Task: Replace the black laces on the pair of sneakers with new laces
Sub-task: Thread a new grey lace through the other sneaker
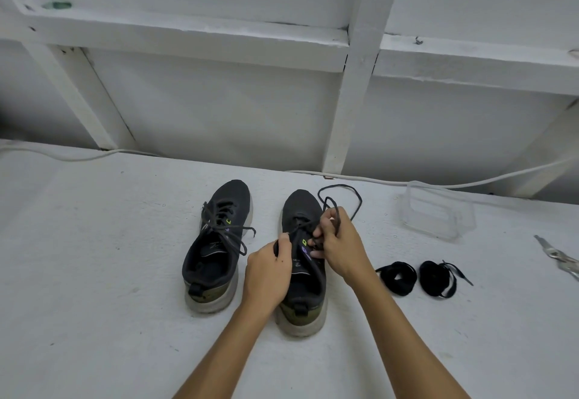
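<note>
The right sneaker (pixel 302 260) stands on the white table (pixel 94 273), toe pointing away from the person, and both hands work at its lacing. The left hand (pixel 269 268) pinches the black lace (pixel 340 201) at the left side of the tongue. The right hand (pixel 340 245) is curled around the same lace, which loops out past the toe and back into the fingers.

Just beside it, to the left, the left sneaker (pixel 216 248) stands parallel, its lace threaded with the loose ends lying across the shoe.

To the right of the hands, two coiled bundles of black lace (pixel 398 278) (pixel 437 278) lie side by side on the table. Farther back sits a clear plastic box (pixel 437 210), and scissors (pixel 557 256) lie at the right edge. A white cable (pixel 470 183) runs along the back of the table.
</note>
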Tool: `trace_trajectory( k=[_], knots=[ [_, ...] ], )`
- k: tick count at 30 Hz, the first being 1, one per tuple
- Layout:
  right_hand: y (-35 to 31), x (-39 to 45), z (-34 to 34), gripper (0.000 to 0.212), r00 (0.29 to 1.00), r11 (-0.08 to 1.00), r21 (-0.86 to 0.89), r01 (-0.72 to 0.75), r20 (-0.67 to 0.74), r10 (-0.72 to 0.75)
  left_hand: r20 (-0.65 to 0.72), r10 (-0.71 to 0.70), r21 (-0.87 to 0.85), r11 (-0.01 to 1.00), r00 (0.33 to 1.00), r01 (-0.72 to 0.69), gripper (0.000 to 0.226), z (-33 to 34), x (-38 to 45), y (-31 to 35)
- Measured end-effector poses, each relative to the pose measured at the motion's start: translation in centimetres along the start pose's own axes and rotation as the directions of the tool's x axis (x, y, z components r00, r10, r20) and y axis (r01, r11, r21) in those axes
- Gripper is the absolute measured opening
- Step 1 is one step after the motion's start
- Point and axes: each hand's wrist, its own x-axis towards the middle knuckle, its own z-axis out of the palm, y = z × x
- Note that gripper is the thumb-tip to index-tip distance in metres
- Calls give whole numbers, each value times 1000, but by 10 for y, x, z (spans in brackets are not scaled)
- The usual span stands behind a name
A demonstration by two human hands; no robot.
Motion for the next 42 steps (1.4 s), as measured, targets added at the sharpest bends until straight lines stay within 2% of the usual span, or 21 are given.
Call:
trace_trajectory(
  k=[2, 4, 6, 9, 12, 14, 16, 19, 22, 23, 26, 28, 30, 32, 34, 37, 38, 40, 42],
  knots=[
    [-7, 2, -5, 12, 998, 986, -149, 70, 20, -68, 14, 10, -22, 1000, 1000, -10, 41, -4, 1, 3],
    [-17, 7, -11, 10, 975, 909, -356, 217, 35, -219, 13, 58, -23, 998, 998, -57, 26, -8, 4, 5],
    [-33, 11, -15, 7, 943, 856, -406, 320, 52, -328, 5, 162, -2, 987, 987, -162, 30, -9, 12, 7],
    [-58, 16, -20, 7, 955, 937, -188, 294, 85, -282, 61, 315, 98, 942, 947, -320, 24, -10, 28, 15],
    [-78, 18, -25, 27, 976, 982, 19, 187, 110, -188, 248, 409, 252, 848, 878, -466, 47, -9, 46, 23],
    [-84, 18, -29, 39, 979, 987, 66, 145, 134, -152, 377, 394, 349, 778, 838, -523, 61, -12, 53, 30],
    [-84, 17, -31, 41, 980, 991, 25, 129, 151, -131, 440, 381, 360, 755, 813, -548, 61, -14, 58, 37],
    [-79, 14, -33, 45, 976, 987, -71, 143, 177, -129, 413, 363, 224, 848, 835, -479, 42, -13, 61, 42],
    [-77, 12, -32, 54, 971, 990, -73, 123, 214, -105, 389, 346, 246, 854, 854, -458, 42, -9, 65, 46],
    [-78, 12, -32, 54, 971, 989, -76, 124, 213, -106, 342, 353, 250, 859, 871, -446, 42, -8, 66, 47],
    [-74, 13, -35, 46, 984, 993, -59, 105, 154, -95, 57, 319, 139, 936, 946, -324, 34, -15, 69, 48],
    [-66, 16, -39, 44, 996, 987, -147, 63, 68, -53, -159, 232, 48, 973, 960, -227, 28, -27, 73, 43],
    [-52, 17, -41, 51, 999, 963, -266, 34, -4, -37, -296, 196, 98, 980, 935, -174, 29, -43, 78, 36],
    [-34, 19, -42, 74, 997, 915, -404, 6, -64, -35, -355, 221, 231, 962, 908, -143, 33, -59, 85, 27],
    [-16, 21, -44, 77, 995, 839, -543, -41, -100, -16, -371, 247, 416, 906, 895, -78, 40, -73, 92, 17],
    [4, 23, -44, 41, 998, 709, -705, 37, -13, -64, -318, 276, 658, 753, 907, 2, 56, -83, 91, 4],
    [7, 21, -44, 34, 996, 697, -713, 80, 38, -75, -270, 297, 700, 714, 916, -25, 57, -84, 89, 1],
    [8, 17, -41, 36, 992, 709, -695, 121, 111, -60, -129, 330, 746, 653, 935, -128, 51, -82, 86, -3],
    [10, 16, -38, 29, 992, 715, -688, 124, 105, -71, -2, 359, 761, 606, 933, -232, 39, -78, 84, -1]
  ],
)
